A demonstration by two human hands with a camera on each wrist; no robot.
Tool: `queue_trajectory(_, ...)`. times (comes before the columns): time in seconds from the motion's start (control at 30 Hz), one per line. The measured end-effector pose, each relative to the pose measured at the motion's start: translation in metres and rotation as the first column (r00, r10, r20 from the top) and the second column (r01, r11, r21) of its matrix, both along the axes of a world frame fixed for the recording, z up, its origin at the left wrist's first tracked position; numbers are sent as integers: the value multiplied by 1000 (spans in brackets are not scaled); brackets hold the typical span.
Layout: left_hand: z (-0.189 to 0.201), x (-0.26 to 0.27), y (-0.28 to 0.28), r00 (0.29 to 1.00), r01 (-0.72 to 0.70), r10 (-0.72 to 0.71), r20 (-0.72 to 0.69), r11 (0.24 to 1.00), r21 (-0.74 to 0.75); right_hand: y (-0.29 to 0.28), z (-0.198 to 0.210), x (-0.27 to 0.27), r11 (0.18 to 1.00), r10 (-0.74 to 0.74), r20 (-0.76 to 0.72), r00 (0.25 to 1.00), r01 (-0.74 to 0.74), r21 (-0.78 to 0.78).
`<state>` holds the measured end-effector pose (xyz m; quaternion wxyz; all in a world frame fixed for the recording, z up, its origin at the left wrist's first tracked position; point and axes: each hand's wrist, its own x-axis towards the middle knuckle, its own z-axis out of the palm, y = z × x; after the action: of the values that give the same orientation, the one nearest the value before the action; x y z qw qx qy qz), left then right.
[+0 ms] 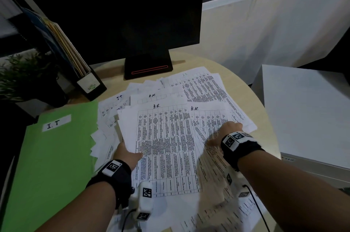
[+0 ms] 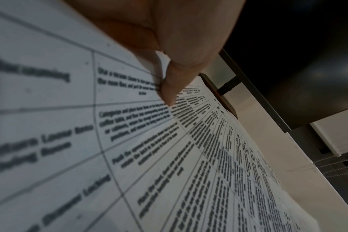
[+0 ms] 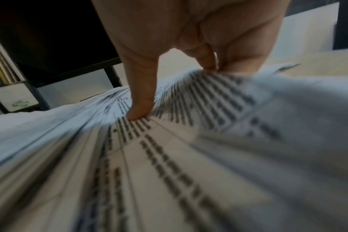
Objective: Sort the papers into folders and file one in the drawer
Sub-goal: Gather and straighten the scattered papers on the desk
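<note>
White papers point(image 1: 166, 137), printed with black gridded tables of dense black text and hand-lettered in black "H.R." or "I.T", cover the pale beige desk point(image 1: 265, 137). Near left, a bright green folder point(image 1: 53, 165) carries a white label lettered "I.T" in black. Far left, a black file holder point(image 1: 89, 83) holds blue, yellow and cream folders, beside a dark green plant point(image 1: 24, 72). Far centre, a black monitor point(image 1: 113, 9) stands on a black base with a thin red outline. Right, a white cabinet point(image 1: 306, 114). Black wrist straps bear white tags with black square patterns.
</note>
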<state>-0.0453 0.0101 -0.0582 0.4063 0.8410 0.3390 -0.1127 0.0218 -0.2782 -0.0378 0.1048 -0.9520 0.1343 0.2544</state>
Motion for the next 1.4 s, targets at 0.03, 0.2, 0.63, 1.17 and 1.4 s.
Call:
queue_trajectory(0.03, 1, -1, -1, 1000, 1, -1, 3, 1000, 4, 1, 0, -1, 998, -45, -9, 999, 46, 38)
queue_trajectory(0.2, 0, 0, 2, 1000, 9, -9, 0, 1000, -8, 0, -11, -4, 894, -303, 22, 953, 276, 353)
queue_trajectory(0.63, -7, 1, 8, 1000, 1, -1, -14, 1000, -1, 13, 1, -14, 993, 57, 112, 992, -67, 94)
queue_trajectory(1.17, -19, 0, 15, 1000, 22, -22, 6, 1000, 0, 4, -3, -1, 983, -179, -6, 984, 179, 33)
queue_trajectory(1.4, -23, 3, 19, 999, 46, -46, -11, 999, 8, 6, 0, -9, 998, 18, 69, 997, -14, -68)
